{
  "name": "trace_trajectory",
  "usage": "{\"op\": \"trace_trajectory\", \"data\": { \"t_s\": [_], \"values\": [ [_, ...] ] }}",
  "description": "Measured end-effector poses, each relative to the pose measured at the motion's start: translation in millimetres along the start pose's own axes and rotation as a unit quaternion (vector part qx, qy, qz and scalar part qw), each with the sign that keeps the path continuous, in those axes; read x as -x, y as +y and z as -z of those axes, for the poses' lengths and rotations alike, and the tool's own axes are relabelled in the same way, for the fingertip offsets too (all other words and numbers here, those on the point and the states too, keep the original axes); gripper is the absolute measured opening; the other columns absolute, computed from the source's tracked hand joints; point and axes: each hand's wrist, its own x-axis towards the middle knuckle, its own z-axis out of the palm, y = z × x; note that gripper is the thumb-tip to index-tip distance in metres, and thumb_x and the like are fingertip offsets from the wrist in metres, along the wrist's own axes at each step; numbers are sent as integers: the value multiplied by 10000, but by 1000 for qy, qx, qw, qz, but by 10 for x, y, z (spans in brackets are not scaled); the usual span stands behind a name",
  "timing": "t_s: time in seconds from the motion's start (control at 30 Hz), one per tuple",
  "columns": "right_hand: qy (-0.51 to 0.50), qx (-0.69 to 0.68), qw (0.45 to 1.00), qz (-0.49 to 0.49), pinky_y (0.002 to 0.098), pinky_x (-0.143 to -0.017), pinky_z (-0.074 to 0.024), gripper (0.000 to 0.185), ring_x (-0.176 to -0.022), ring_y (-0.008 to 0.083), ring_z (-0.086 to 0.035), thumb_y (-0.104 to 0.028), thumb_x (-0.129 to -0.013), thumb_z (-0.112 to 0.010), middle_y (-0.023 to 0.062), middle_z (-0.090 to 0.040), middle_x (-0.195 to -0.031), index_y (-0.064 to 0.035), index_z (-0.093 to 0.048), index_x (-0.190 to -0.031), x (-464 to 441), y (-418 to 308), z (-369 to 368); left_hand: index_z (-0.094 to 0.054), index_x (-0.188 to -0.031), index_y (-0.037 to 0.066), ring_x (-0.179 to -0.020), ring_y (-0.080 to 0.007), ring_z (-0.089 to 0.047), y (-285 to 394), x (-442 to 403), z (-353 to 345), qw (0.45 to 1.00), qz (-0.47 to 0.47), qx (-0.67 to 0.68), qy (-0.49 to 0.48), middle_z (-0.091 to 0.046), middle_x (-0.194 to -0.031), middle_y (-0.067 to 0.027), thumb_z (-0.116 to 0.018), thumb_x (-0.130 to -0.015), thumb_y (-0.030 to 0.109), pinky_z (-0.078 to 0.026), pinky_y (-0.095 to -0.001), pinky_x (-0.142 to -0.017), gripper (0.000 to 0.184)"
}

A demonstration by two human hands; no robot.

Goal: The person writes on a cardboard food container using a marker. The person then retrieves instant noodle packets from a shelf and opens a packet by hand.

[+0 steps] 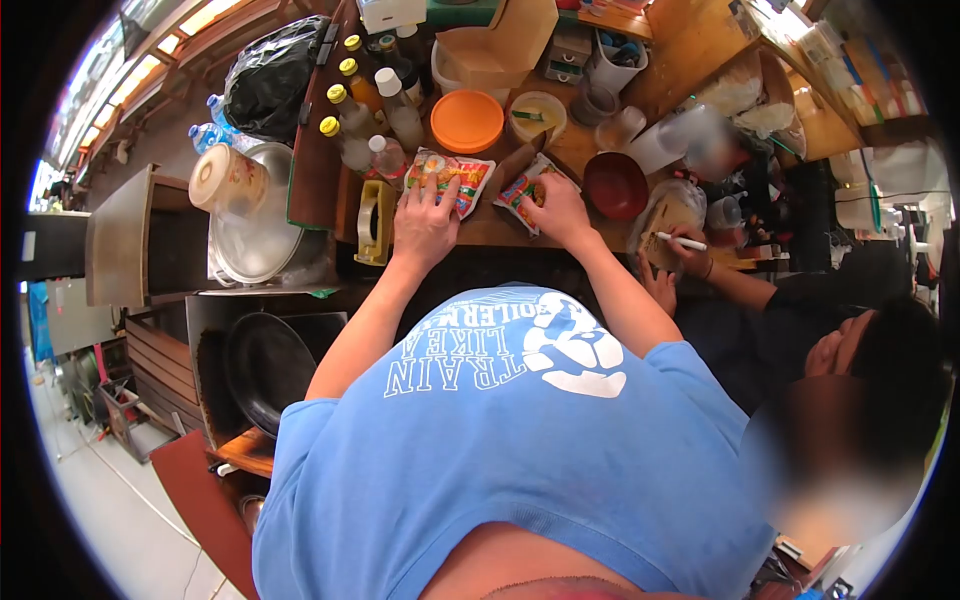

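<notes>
My left hand (425, 222) lies on top of a red and white printed food packet (477, 180), its fingers stretched out and slightly spread. The packet looks like instant noodles and rests on the wooden counter. To the right, my right hand (560, 212) is closed around the edge of a second, similar packet (514, 197), which is tilted and partly covered by my fingers. A yellow tape dispenser (374, 225) stands left of my left hand. Just behind the packets sits a round tub with an orange lid (466, 121). A dark red bowl (614, 186) is right of my right hand.
Several bottles with yellow caps (352, 135) line the counter's left side. A tub with a green-handled utensil (537, 117) stands behind. On my right, another person's hand holds a white marker (682, 241) over a plastic-wrapped item (668, 215). A black pan (268, 370) is lower left.
</notes>
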Motion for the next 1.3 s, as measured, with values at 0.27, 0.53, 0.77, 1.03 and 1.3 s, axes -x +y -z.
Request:
{"op": "trace_trajectory", "data": {
  "t_s": [0.27,0.53,0.77,1.03,1.3],
  "values": [
    [-202,-312,917,-147,335,-629,-563,404,-781,184,-714,-380,-954,-660,132,-730,-805,16,-738,-964,85,-532,-260,-685,-1240,90,-990,-377,-681,9,73,57,994,-20,68,78,-664,-1216,-223,-683,-818,57,-568,-443,-820,424],
    [-182,-312,915,-182,363,-628,-551,342,-735,263,-705,-314,-956,-677,147,-711,-787,27,-686,-947,-128,-753,-544,-715,-1192,86,-992,-377,-681,-6,231,129,995,-41,42,81,-676,-1203,-218,-694,-816,59,-557,-444,-859,378],
    [-181,-226,950,115,441,-674,-504,158,-746,401,-647,-115,-920,-636,237,-639,-791,11,-578,-845,-189,-1106,114,-620,-1325,52,-1238,-398,-572,82,278,588,987,38,113,108,-600,-1344,-225,-800,-794,201,-441,-482,-1066,580],
    [-394,-240,859,223,340,-784,-547,219,-889,257,-696,11,-860,-668,160,-720,-1014,2,-684,-1078,-357,-1446,964,-709,-1045,53,-796,-220,-724,2,288,1090,868,77,472,-132,-745,-904,-116,-848,-777,167,-560,-351,-752,323],
    [-198,-357,910,71,255,-668,-543,163,-826,169,-701,-88,-984,-611,115,-725,-925,-10,-636,-842,-349,-1282,705,-701,-1177,121,-899,-280,-718,258,549,1068,968,76,216,106,-734,-1013,-85,-828,-700,246,-584,-389,-747,509]
  ]
}}
